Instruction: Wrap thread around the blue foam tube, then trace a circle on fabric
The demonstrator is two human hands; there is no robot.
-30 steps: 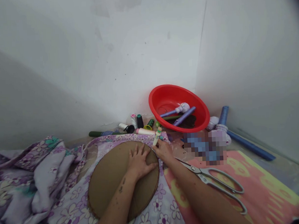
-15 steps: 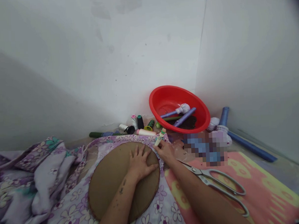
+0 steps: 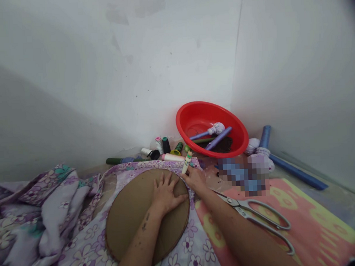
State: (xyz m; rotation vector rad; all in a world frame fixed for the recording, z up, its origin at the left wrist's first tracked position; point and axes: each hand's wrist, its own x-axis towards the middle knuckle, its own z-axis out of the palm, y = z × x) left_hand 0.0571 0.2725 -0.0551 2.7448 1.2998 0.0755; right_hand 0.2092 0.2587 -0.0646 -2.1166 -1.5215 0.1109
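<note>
Left hand [image 3: 168, 194] lies flat and open on a round cardboard disc [image 3: 146, 224], its fingers spread toward the disc's far rim. Right hand [image 3: 195, 178] is closed around a fat marker pen [image 3: 186, 162], which tilts upward just past the disc's upper right rim, with the hand touching that rim. Small markings on the pen's barrel are too tiny to read.

The disc rests on lilac floral fabric [image 3: 196, 242], and a narrow band of that fabric shows beyond its far rim. Left of the disc is bunched floral bedding [image 3: 43, 221]. Right of it, steel scissors [image 3: 254, 218] lie on a pink-and-yellow patterned mat [image 3: 317, 225]. Beyond the far rim stand thread cones [image 3: 162, 145], their labels unreadable, and a red plastic basin [image 3: 210, 121] holding bound lilac-and-blue tubes [image 3: 212, 131]. Further right, a blurred patch [image 3: 244, 175] hides what lies there, beside a blue foam tube [image 3: 298, 174].
</note>
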